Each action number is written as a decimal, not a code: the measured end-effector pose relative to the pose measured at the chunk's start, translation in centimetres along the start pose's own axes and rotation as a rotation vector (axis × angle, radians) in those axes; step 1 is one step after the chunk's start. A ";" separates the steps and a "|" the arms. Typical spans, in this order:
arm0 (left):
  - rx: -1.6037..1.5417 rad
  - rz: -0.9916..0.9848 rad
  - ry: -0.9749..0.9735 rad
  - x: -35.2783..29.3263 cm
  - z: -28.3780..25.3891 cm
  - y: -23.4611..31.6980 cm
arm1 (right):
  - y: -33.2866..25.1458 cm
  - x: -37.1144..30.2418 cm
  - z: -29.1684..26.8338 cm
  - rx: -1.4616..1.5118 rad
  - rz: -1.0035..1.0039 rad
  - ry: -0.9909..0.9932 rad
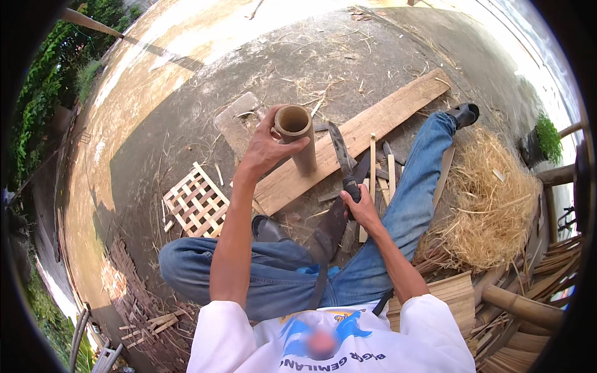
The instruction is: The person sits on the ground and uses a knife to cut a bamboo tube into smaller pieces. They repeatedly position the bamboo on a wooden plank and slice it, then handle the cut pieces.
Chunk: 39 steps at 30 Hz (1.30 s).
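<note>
My left hand [273, 144] is closed round the upper end of a bamboo tube [303, 146]. The tube stands upright on a long wooden plank [379, 121], its hollow top facing me. In my right hand [362, 207] is a machete [339, 148], gripped by its dark handle, with the blade pointing up and away from me. The blade is to the right of the tube and apart from it. A dark sheath or strap [336, 233] lies between my legs. Several thin bamboo strips [373, 165] and other tools, partly hidden, lie right of the machete.
A woven bamboo lattice [198, 202] lies left of my legs. A flat stone block [236, 124] sits behind the plank. At right are a heap of fine shavings [485, 199], a thick bamboo pole [522, 306] and split bamboo slats [457, 298]. Scattered shavings litter the concrete floor.
</note>
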<state>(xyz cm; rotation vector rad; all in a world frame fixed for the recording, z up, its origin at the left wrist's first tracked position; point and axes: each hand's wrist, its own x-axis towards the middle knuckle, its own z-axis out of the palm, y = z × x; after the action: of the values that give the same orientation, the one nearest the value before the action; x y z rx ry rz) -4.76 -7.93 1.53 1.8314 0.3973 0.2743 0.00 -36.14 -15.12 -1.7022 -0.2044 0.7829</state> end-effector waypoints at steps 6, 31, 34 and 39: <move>0.052 -0.035 0.009 -0.9 0.9 -3.6 | -0.2 0.1 1.3 -0.017 -0.055 0.026; 0.018 -0.105 -0.028 0.3 2.9 -4.7 | -4.0 -0.7 2.0 -0.081 -0.119 0.080; 0.016 -0.074 -0.062 0.4 2.4 -4.8 | -4.5 -1.4 2.1 -0.058 -0.162 0.061; -0.005 -0.073 -0.036 -0.2 2.9 -4.6 | -10.1 -3.6 2.6 -0.051 -0.213 0.001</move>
<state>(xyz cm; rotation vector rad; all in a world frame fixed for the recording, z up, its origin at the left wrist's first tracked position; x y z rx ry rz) -4.43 -9.33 -3.66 1.8099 0.4366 0.1915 -1.58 -32.99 -4.66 -1.6960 -0.4010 0.6230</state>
